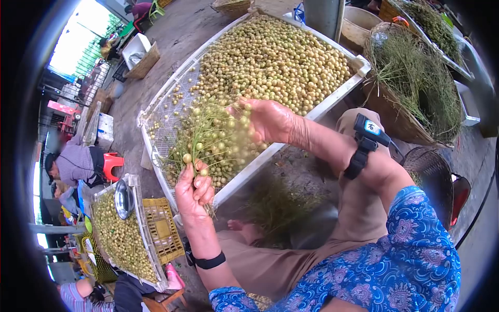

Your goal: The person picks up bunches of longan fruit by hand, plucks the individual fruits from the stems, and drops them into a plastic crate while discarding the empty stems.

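Note:
A bunch of thin green stems with round yellow-green fruits [210, 127] hangs over the near left part of a large white mesh tray [169, 106]. My left hand [195, 192] is closed around the lower ends of the stems, below the tray's near edge. Over the tray, my right hand [267, 122] is at the right side of the bunch, its fingers bent and partly blurred among the fruits; what they grip cannot be made out. Loose round fruits [275, 57] cover the far and right parts of the tray.
At the right stands a large basket of stripped stems [410, 73]. A second fruit tray [122, 234] and a yellow crate [162, 229] are at lower left. A co-worker [78, 164] sits by a red stool [112, 166]. More stems [283, 205] lie between my legs.

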Demonstrator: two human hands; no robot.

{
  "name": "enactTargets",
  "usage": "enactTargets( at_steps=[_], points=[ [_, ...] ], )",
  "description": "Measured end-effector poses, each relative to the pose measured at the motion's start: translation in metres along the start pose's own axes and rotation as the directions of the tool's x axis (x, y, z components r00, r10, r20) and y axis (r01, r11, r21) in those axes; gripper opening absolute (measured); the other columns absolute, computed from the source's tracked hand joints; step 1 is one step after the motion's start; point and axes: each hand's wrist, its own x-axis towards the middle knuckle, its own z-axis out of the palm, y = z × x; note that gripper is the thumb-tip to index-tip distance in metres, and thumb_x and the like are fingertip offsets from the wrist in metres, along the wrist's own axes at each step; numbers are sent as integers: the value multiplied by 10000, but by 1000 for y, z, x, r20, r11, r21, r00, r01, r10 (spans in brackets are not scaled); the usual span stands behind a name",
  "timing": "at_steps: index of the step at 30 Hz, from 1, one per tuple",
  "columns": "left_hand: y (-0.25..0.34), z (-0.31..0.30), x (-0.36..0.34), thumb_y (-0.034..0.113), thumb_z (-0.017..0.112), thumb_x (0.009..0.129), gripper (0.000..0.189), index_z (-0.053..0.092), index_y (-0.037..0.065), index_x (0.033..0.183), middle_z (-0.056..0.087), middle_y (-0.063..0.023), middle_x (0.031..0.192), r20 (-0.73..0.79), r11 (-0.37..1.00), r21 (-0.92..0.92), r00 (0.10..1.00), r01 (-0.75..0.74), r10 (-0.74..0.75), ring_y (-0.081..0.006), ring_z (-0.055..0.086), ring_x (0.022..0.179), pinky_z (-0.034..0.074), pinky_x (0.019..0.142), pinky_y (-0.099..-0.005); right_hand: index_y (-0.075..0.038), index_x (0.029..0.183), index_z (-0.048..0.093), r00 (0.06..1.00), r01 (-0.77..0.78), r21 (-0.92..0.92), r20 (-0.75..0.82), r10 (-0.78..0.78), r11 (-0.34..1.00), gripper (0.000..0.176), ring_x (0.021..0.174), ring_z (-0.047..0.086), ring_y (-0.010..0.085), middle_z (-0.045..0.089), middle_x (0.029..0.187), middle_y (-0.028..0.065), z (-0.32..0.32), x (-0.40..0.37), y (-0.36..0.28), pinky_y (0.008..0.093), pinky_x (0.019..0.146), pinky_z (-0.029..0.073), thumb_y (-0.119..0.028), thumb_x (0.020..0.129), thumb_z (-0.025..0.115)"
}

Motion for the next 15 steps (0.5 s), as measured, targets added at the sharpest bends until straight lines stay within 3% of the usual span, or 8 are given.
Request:
enactTargets(
  at_steps=[6,8,10,12,13,14,15],
  points=[
    [5,-4,-1,215,457,873,201,516,24,849,426,5,563,-100,994,88,992,-64,72,-24,271,323,185,254,-168,-79,981,473,997,62,-101,-44,-67,993,262,489,514,95,550,713,27,-9,-1,-7,208,393,396,-315,881,418],
    [6,-8,-1,218,459,872,206,519,23,845,431,5,556,-98,994,78,992,-73,81,-27,265,317,187,253,-171,-79,953,471,996,79,-234,-32,-89,969,249,484,482,68,551,731,23,-9,0,-7,189,379,358,-308,855,480],
    [6,-4,-2,218,462,870,208,519,19,849,433,5,548,-149,988,144,986,-59,81,-27,273,314,192,255,-168,-89,934,501,987,88,-536,-68,-147,840,223,476,395,29,557,744,5,-7,-3,-6,170,374,252,-255,803,571],
    [-2,1,-3,240,519,835,215,544,26,832,400,47,510,-242,943,323,956,-81,165,-4,263,323,176,262,-151,-100,913,534,963,113,-712,-92,-252,693,192,466,362,23,554,709,-13,-9,-4,-4,180,377,236,-238,792,587],
    [-4,17,-3,228,547,814,204,555,24,812,349,75,466,-314,937,340,929,-83,196,0,247,318,152,271,-155,-108,914,558,957,87,-672,-148,-249,735,183,448,349,23,548,679,-29,-11,-2,-3,189,375,237,-227,781,597],
    [-5,16,-3,213,550,807,161,541,71,730,319,85,447,-226,941,326,959,-91,171,0,246,319,139,282,-159,-127,916,562,938,57,-648,-226,-262,760,178,427,333,26,536,669,-38,-13,0,-2,186,372,233,-238,782,596],
    [-4,18,-8,203,533,811,216,465,141,616,301,87,442,-226,932,354,961,-74,162,-3,258,328,147,300,-160,-138,918,557,929,67,-711,-212,-304,700,169,417,328,23,505,630,-44,-23,8,0,181,363,224,-244,789,586]
  ],
)
